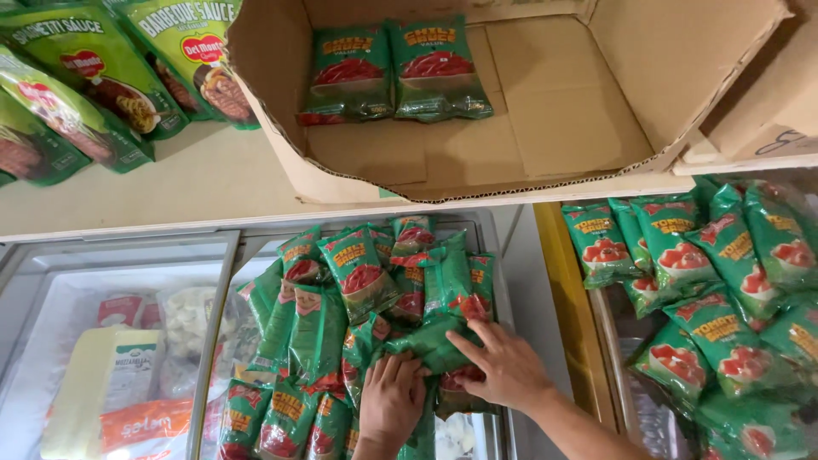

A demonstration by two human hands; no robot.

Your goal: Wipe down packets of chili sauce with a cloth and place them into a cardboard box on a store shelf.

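Observation:
A heap of green sauce pouches (358,290) with red pictures lies on the glass lid of a chest freezer (128,264). My left hand (390,399) grips pouches at the heap's near edge. My right hand (503,366) lies flat on a green pouch (430,341) beside it, fingers spread over it. Above, on a beige shelf (170,183), an open cardboard box (562,111) holds two of the same green pouches (392,72) standing at its back left.
Larger light-green sauce pouches (94,77) lean on the shelf at the left. A second pile of green tomato pouches (724,290) fills the right side, past a yellow edge (558,281). Frozen packs (119,375) show through the freezer glass.

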